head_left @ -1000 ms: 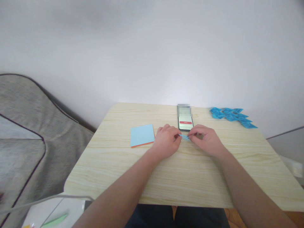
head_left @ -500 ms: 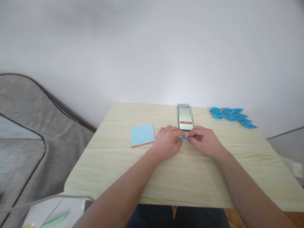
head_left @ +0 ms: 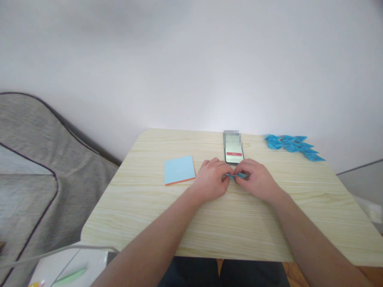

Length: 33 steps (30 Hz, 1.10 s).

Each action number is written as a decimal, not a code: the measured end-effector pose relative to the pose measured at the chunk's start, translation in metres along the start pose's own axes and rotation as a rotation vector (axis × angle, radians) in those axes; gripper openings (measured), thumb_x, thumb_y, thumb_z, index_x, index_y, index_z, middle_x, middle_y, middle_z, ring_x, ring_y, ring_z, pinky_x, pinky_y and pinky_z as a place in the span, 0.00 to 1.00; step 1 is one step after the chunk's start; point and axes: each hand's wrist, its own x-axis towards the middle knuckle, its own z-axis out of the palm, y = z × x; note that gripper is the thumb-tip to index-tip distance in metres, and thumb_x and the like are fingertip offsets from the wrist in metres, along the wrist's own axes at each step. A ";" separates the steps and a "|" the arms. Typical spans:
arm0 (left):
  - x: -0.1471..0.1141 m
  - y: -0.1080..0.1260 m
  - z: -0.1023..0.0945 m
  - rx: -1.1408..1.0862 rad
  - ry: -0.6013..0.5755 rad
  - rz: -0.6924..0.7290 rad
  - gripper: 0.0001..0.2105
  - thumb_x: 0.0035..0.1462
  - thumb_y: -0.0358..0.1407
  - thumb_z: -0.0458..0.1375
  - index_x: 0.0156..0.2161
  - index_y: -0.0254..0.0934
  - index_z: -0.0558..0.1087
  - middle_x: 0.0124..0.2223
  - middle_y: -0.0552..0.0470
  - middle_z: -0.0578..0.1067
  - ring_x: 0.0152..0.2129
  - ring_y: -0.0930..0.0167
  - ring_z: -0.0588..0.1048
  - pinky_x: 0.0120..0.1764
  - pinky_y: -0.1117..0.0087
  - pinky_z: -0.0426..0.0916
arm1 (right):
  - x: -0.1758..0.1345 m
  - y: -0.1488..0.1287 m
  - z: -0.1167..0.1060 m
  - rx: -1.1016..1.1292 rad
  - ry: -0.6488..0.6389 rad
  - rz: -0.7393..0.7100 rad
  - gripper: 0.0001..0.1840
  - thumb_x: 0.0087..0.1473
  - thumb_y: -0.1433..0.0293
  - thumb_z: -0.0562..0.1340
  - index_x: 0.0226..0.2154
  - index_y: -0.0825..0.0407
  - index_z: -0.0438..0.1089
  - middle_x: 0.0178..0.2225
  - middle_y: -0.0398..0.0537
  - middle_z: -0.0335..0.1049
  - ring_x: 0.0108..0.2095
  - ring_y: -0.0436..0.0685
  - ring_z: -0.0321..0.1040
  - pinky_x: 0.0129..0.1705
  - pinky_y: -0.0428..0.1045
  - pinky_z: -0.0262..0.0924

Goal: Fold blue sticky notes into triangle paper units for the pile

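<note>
A small folded piece of blue paper (head_left: pixel 241 175) is pinched between my two hands, low over the middle of the table. My left hand (head_left: pixel 212 177) closes its thumb and fingertips on the paper's left end. My right hand (head_left: pixel 255 177) grips it from the other side with thumb and forefinger, and the fingers partly cover it. Just beyond the hands lies a phone (head_left: pixel 234 158) with its screen lit. Left of my left hand is a stack of square paper (head_left: pixel 179 170), light blue on top with an orange-red edge below.
Several folded blue paper pieces (head_left: pixel 289 144) lie grouped at the back right of the wooden table (head_left: pixel 239 231). A white wall (head_left: pixel 191 63) rises behind it. Grey fabric (head_left: pixel 68 175) stands at the left, and a pale cable (head_left: pixel 60 250) runs at the lower left.
My right thumb and forefinger have shifted slightly left, close against the left fingertips. More of the blue paper now shows under my right hand, and it looks turned.
</note>
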 end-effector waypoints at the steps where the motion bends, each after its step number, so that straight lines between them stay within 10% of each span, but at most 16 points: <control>1: 0.000 0.000 0.000 -0.003 0.002 -0.006 0.11 0.54 0.26 0.59 0.40 0.43 0.76 0.42 0.52 0.80 0.43 0.63 0.72 0.46 0.60 0.62 | 0.000 0.000 0.001 -0.005 -0.003 -0.001 0.06 0.49 0.73 0.64 0.31 0.47 0.75 0.33 0.47 0.74 0.38 0.59 0.69 0.41 0.52 0.63; 33: 0.008 0.011 -0.010 -0.068 -0.066 0.034 0.14 0.57 0.26 0.57 0.44 0.44 0.78 0.42 0.49 0.80 0.43 0.64 0.73 0.48 0.59 0.65 | -0.028 -0.001 -0.020 0.208 0.043 0.346 0.08 0.57 0.69 0.61 0.34 0.46 0.78 0.32 0.45 0.80 0.32 0.57 0.75 0.36 0.52 0.69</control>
